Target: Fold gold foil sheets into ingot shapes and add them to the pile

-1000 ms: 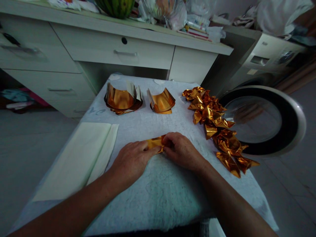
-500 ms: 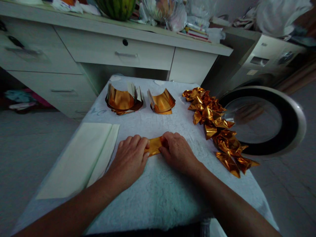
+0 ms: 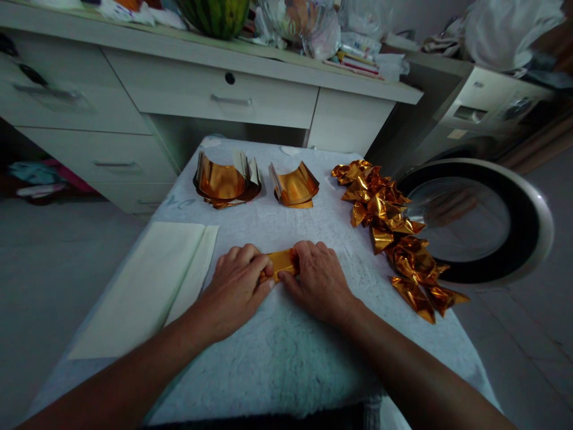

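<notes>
A narrow folded piece of gold foil paper [image 3: 282, 262] lies low over the cloth-covered table, held at both ends. My left hand [image 3: 242, 280] grips its left end with curled fingers, the thumb along the near edge. On the right end, my right hand [image 3: 319, 276] is closed, its thumb pressed at the near edge. Both fists hide the ends of the foil. Left of my left hand lie flat sheets of pale paper [image 3: 138, 286]. Beyond the hands stand two curved stacks of gold foil paper, a larger one [image 3: 221, 181] and a smaller one [image 3: 295, 186].
Several folded gold foil pieces [image 3: 380, 206] form a row along the right side of the table [image 3: 268, 370]. A washing machine with its round door [image 3: 487, 221] open stands at the right. White drawers [image 3: 233, 89] rise behind, with a watermelon [image 3: 215, 15] on top.
My thumbs have shifted along the near edge of the foil, the right one further left. The strip between my hands looks slightly narrower. The view has moved a little.
</notes>
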A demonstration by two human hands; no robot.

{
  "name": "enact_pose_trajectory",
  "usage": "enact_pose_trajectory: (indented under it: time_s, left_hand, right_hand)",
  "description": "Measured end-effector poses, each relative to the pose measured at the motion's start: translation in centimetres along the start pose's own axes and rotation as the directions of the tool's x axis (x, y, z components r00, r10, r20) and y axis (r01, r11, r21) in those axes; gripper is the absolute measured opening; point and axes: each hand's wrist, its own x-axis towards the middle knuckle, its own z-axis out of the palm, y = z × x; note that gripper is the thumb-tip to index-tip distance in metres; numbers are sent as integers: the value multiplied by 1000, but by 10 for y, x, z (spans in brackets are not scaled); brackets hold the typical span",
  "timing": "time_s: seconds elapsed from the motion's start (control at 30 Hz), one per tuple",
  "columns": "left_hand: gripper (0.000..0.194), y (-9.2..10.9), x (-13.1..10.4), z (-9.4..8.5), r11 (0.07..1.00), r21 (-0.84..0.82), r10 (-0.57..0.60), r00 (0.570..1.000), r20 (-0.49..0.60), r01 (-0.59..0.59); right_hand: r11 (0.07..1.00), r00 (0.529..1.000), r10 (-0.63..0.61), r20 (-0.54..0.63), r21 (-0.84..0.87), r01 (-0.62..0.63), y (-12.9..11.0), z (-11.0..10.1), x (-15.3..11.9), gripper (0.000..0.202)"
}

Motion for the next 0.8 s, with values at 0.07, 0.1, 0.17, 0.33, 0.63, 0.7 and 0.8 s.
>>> enact_pose_trajectory:
  time_s: [0.07, 0.1, 0.17, 0.33, 0.63, 0.7, 0.8]
  left_hand:
    - [9, 0, 0, 0, 1000, 12, -4, 1000, -6, 4]
    - [8, -1, 0, 1, 1000, 17, -4, 1000, -7, 4]
    - [7, -1, 0, 1, 1000, 21, -3, 1000, -7, 3]
    - [7, -1, 1, 1, 1000, 9, -22, 1000, 10, 22]
    - [6, -3, 2, 1, 999, 16, -45, 997, 63, 44]
    - [7, -4, 2, 1, 999, 16, -44, 997, 65, 43]
    - [7, -5, 2, 1, 999, 7, -41, 997, 67, 40]
  right_hand:
    - [1000, 1000, 10, 7, -9, -10, -1, -1, 0, 33]
    - [1000, 1000, 13, 6, -12, -13, -2, 0, 0, 34]
    - [1000, 1000, 15, -3, -16, -15, -2, 0, 0, 37]
    - [999, 999, 29, -19, -24, -29, -3, 4, 0, 39]
    - [996, 999, 49, 3, 78, -49, 2, -3, 0, 36]
    - [993, 998, 56, 3, 106, -56, 5, -4, 0, 40]
    - [989, 997, 76, 3, 123, -76, 13, -5, 0, 48]
